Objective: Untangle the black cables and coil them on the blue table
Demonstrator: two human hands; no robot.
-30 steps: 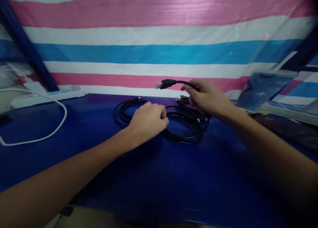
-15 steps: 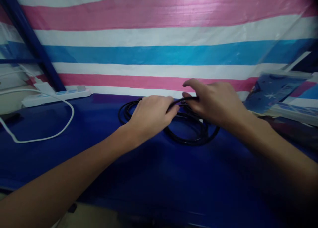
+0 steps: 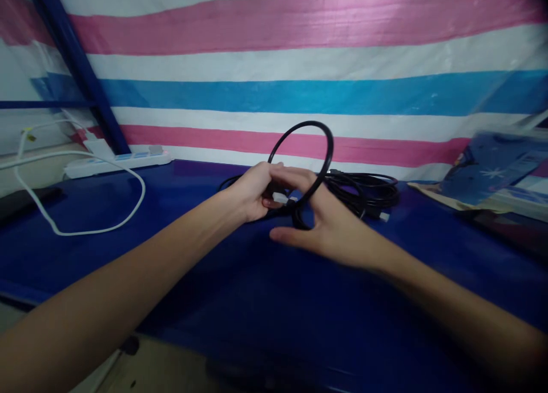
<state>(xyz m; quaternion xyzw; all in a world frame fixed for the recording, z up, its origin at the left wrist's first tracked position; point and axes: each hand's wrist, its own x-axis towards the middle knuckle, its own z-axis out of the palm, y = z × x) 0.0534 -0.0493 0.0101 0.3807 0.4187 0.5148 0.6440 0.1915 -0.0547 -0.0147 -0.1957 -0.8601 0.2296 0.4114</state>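
Striped sheeting [image 3: 299, 96] hangs along the back edge of a blue worktop [image 3: 265, 301], and in the head view all the action is mid-length! One black cable [image 3: 330, 147] stands up in a loop between the hands, off the surface. Left hand [image 3: 254, 193]: fingers curled in, closed round the cable, a pale plug end [image 3: 280, 197] beside them. Right hand [image 3: 327, 216]: thumb spread well away from the fingers, the loop crossing in front of them; whether those fingertips grip anything, no telling.

It looks like coiling in hand, and the next move seems to call for a steady left hold while the right guides the loop round.

Now the count: two hands, one raised loop, one coiled bundle [image 3: 368, 187] near the back edge, right of centre. Cables within it? Too tangled to number. One power strip [image 3: 120, 165] at the back-left corner, one blue packet [image 3: 483, 164] toward the back-right.
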